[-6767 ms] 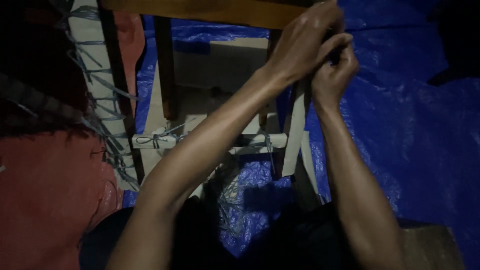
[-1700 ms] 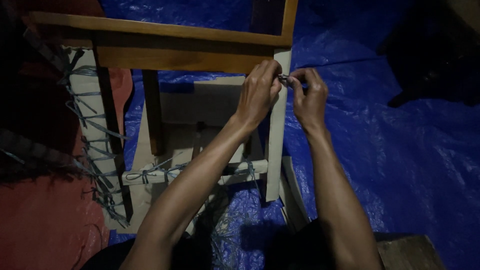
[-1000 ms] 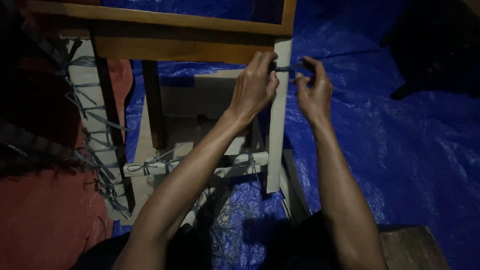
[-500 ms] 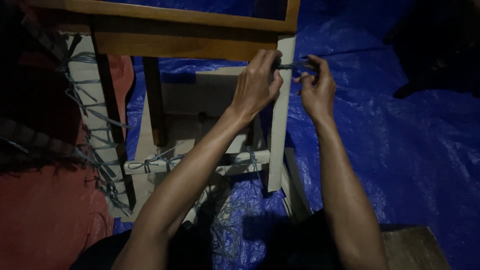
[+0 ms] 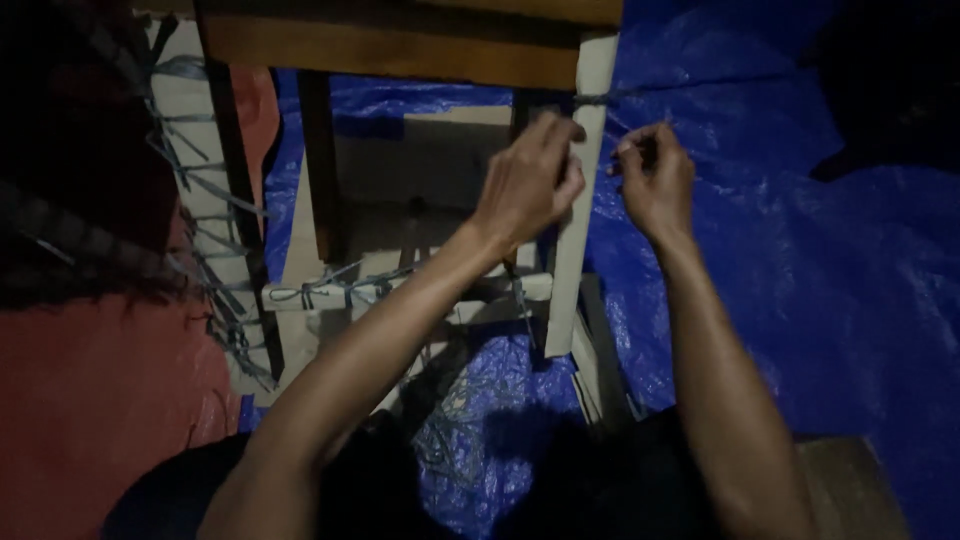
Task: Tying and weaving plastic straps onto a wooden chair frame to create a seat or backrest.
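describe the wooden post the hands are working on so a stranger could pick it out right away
Start at the dark brown crossbeam of the wooden frame at the top. The pale post hangs from its right end, between the left hand and right hand. Unlike the darker posts beside it, it is light-coloured with grey cord wrapped near its top.

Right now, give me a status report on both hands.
Left hand against pale wooden post. Right hand pinching grey cord wrapped around post. Nothing between the hands.
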